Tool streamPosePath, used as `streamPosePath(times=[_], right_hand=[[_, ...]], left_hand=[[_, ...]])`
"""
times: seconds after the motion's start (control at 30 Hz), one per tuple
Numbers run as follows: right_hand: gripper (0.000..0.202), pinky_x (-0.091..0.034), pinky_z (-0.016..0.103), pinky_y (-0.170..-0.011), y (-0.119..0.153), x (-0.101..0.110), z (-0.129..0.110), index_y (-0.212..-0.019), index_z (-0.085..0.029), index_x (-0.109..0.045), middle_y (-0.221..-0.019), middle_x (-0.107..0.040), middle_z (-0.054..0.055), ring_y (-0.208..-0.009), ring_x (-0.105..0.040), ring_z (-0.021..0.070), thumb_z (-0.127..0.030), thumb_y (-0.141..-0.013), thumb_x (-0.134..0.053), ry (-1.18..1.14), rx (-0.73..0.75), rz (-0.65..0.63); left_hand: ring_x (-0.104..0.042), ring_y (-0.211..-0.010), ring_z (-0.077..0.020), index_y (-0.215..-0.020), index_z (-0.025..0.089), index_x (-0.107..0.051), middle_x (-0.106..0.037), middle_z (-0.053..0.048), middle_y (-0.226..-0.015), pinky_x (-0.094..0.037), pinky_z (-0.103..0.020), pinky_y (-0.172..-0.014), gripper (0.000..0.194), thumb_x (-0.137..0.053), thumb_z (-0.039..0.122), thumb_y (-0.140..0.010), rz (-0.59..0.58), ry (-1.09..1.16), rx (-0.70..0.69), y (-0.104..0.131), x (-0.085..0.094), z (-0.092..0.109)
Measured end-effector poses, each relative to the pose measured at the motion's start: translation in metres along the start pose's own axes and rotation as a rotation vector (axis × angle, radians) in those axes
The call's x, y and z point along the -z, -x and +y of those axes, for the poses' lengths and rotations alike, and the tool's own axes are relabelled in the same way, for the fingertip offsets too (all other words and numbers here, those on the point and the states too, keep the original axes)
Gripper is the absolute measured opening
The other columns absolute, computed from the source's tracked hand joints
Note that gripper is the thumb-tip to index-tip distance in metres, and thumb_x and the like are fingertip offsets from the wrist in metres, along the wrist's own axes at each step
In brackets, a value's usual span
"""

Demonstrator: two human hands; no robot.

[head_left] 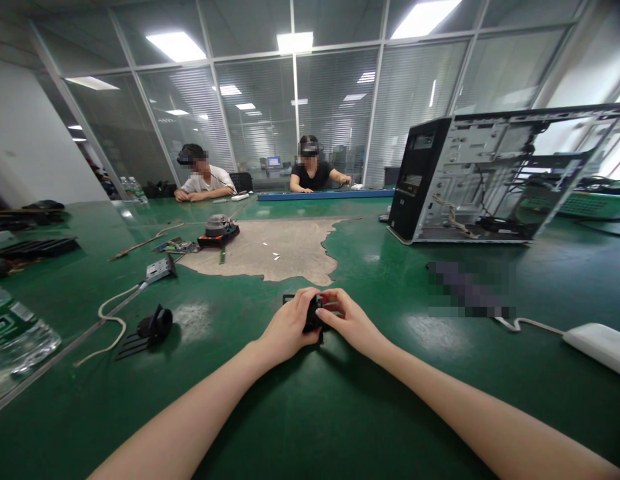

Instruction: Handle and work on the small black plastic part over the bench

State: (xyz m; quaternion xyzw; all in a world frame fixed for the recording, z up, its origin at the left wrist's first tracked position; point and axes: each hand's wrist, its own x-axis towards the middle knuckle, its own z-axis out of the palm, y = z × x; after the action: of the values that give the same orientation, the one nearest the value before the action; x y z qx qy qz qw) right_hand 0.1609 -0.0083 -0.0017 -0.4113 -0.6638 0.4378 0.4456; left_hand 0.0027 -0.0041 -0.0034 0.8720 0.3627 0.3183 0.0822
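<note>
Both my hands meet over a small black plastic part point(313, 323) in the middle of the green table. My left hand point(293, 325) wraps round it from the left, fingers over its top and thumb below. From the right, my right hand point(347, 318) pinches its side with thumb and fingertips. A black frame-like edge of the part shows beyond my left fingers; most of it is hidden, so its exact kind cannot be made out. To the left lies another black plastic piece point(155, 323) with a round end and flat prongs.
An open computer case point(425, 180) stands at the right. A dark blurred object point(463, 287) and a white power block point(597, 347) lie before it. Left are a water bottle point(20, 330), a metal box with cable point(161, 268) and a cooler point(219, 229). Two people sit across the table.
</note>
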Motion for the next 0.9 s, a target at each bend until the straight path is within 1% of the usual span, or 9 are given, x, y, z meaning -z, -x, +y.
streamPosePath(times=[0.07, 0.17, 0.27, 0.33, 0.4, 0.5, 0.6, 0.73, 0.9], right_hand=[[0.023, -0.048, 0.032, -0.073, 0.0004, 0.0008, -0.0003, -0.093, -0.018, -0.047, -0.088, -0.054, 0.004, -0.082, -0.055, 0.0147, -0.028, -0.074, -0.053, 0.012, -0.019, -0.039], [0.020, -0.048, 0.030, -0.074, 0.0041, 0.0013, -0.0039, -0.090, -0.019, -0.047, -0.089, -0.053, 0.002, -0.083, -0.055, 0.0140, -0.025, -0.073, -0.055, 0.024, 0.029, -0.082], [0.019, -0.048, 0.028, -0.073, 0.0074, 0.0006, -0.0074, -0.089, -0.020, -0.047, -0.091, -0.052, 0.002, -0.088, -0.054, 0.0143, -0.024, -0.073, -0.055, 0.033, 0.101, -0.060], [0.014, -0.048, 0.028, -0.072, 0.0071, -0.0001, -0.0068, -0.086, -0.019, -0.048, -0.088, -0.053, 0.002, -0.086, -0.054, 0.0143, -0.025, -0.074, -0.053, 0.053, 0.116, -0.025], [0.013, -0.048, 0.028, -0.072, 0.0048, -0.0005, -0.0039, -0.085, -0.019, -0.048, -0.087, -0.053, 0.002, -0.085, -0.055, 0.0143, -0.026, -0.075, -0.052, 0.056, 0.105, -0.007], [0.020, -0.049, 0.030, -0.072, 0.0008, -0.0007, 0.0010, -0.090, -0.019, -0.046, -0.089, -0.054, 0.003, -0.086, -0.055, 0.0152, -0.026, -0.073, -0.054, 0.037, 0.044, 0.008], [0.024, -0.048, 0.032, -0.073, 0.0005, -0.0006, 0.0016, -0.095, -0.018, -0.046, -0.090, -0.055, 0.004, -0.084, -0.056, 0.0153, -0.027, -0.074, -0.052, 0.032, -0.009, -0.025], [0.021, -0.048, 0.030, -0.075, 0.0054, -0.0006, -0.0032, -0.091, -0.019, -0.047, -0.091, -0.054, 0.002, -0.087, -0.055, 0.0145, -0.025, -0.073, -0.055, -0.003, 0.042, -0.071], [0.016, -0.049, 0.028, -0.073, 0.0065, -0.0007, -0.0033, -0.087, -0.020, -0.047, -0.086, -0.054, 0.000, -0.081, -0.057, 0.0124, -0.027, -0.074, -0.054, -0.057, 0.082, -0.052]], left_hand=[[-0.047, -0.101, -0.0220, -0.117, 0.021, -0.026, -0.040, -0.008, -0.114, -0.042, -0.039, -0.084, 0.060, -0.055, 0.016, -0.065, 0.001, -0.007, -0.001, 0.0002, -0.0002, -0.0009], [-0.047, -0.101, -0.0226, -0.118, 0.021, -0.026, -0.040, -0.008, -0.115, -0.043, -0.039, -0.083, 0.064, -0.057, 0.014, -0.062, -0.006, -0.013, 0.005, 0.0006, -0.0007, -0.0021], [-0.048, -0.100, -0.0224, -0.117, 0.020, -0.026, -0.040, -0.008, -0.114, -0.043, -0.038, -0.082, 0.064, -0.057, 0.013, -0.061, -0.009, -0.013, 0.006, 0.0009, -0.0011, -0.0025], [-0.047, -0.101, -0.0223, -0.118, 0.020, -0.026, -0.040, -0.008, -0.114, -0.043, -0.039, -0.082, 0.063, -0.056, 0.014, -0.063, -0.001, -0.014, 0.000, 0.0011, -0.0013, -0.0024], [-0.047, -0.100, -0.0223, -0.118, 0.021, -0.025, -0.040, -0.008, -0.114, -0.043, -0.039, -0.082, 0.062, -0.056, 0.015, -0.064, 0.005, -0.011, -0.003, 0.0011, -0.0013, -0.0022], [-0.048, -0.099, -0.0219, -0.117, 0.022, -0.027, -0.041, -0.008, -0.113, -0.043, -0.039, -0.081, 0.061, -0.056, 0.015, -0.064, 0.003, 0.004, 0.000, 0.0010, -0.0009, -0.0019], [-0.048, -0.099, -0.0220, -0.117, 0.022, -0.027, -0.041, -0.008, -0.113, -0.043, -0.039, -0.081, 0.060, -0.056, 0.015, -0.065, 0.005, 0.006, 0.000, 0.0009, -0.0007, -0.0020], [-0.048, -0.099, -0.0222, -0.117, 0.021, -0.026, -0.040, -0.008, -0.114, -0.043, -0.039, -0.081, 0.063, -0.056, 0.014, -0.063, -0.006, -0.006, 0.008, 0.0012, -0.0016, -0.0027], [-0.048, -0.099, -0.0218, -0.117, 0.022, -0.026, -0.040, -0.008, -0.114, -0.043, -0.039, -0.082, 0.062, -0.055, 0.015, -0.063, 0.005, -0.004, 0.005, 0.0004, -0.0020, -0.0022]])
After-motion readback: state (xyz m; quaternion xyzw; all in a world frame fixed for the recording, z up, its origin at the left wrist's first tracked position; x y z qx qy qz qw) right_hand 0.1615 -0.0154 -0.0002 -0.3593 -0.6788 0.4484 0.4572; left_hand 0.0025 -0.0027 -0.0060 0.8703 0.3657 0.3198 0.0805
